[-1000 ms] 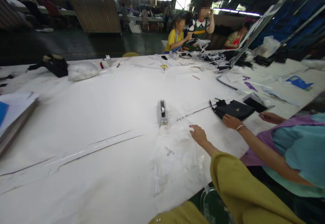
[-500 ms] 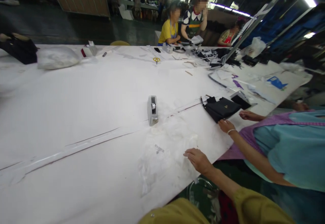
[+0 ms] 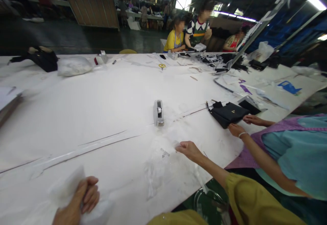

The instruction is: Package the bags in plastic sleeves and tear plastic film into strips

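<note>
Closing in between four and five o'clock from the tape dispenser: the right hand, fingers loosely extended half a second ago, now narrowed to a pinch, apparently on the edge of the clear plastic bag, spread out at six o'clock on the white table. Newly in view between seven and eight o'clock, absent a moment earlier: the left hand, curled around a crumpled translucent white wrap (too filmy to tell bag from sheet). Amounting, by judgement, to a change from reaching with one hand to handling thin, flimsy-looking material with both. No touch from either hand on the dispenser, unmoved at the clock's centre. Over at three o'clock, well apart from the left hand: a black handbag, touched by a co-worker's hand, as before.
</note>
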`<state>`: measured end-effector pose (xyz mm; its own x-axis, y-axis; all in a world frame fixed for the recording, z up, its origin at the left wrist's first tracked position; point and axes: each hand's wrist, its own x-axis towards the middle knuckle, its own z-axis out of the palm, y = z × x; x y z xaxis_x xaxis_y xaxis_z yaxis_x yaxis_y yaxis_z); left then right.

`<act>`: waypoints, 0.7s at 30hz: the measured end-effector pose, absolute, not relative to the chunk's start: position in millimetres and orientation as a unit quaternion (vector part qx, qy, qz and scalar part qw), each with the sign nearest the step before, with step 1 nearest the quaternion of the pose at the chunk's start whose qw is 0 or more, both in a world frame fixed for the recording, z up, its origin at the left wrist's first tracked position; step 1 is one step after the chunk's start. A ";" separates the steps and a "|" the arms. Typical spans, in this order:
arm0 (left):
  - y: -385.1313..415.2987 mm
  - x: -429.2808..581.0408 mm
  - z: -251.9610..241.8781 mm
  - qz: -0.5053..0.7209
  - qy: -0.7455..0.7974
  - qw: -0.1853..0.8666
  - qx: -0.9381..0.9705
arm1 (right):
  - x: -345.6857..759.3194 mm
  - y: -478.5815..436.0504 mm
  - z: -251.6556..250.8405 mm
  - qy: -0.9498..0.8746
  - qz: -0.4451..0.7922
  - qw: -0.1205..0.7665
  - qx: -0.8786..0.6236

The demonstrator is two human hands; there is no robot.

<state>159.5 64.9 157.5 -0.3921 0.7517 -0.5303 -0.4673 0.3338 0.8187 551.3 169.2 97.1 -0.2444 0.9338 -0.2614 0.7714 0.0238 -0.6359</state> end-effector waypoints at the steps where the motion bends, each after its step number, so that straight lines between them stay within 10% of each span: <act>1: 66.2 168.5 156.9 0.560 0.599 0.561 0.107 | 539.6 169.8 108.8 -0.697 0.375 0.120 -0.599; 7: 73.6 224.2 169.2 0.562 0.519 0.636 0.097 | 472.2 164.7 178.0 -0.527 0.617 0.194 -0.551; 21: 74.4 269.3 173.0 0.543 0.431 0.708 0.137 | 417.5 133.3 202.0 -0.611 0.557 0.197 -0.528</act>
<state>269.3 74.4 173.0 0.0390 0.8862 -0.4616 -0.6501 0.3734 0.6618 417.5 133.3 202.0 -0.3649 0.8640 -0.3470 0.4252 -0.1769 -0.8877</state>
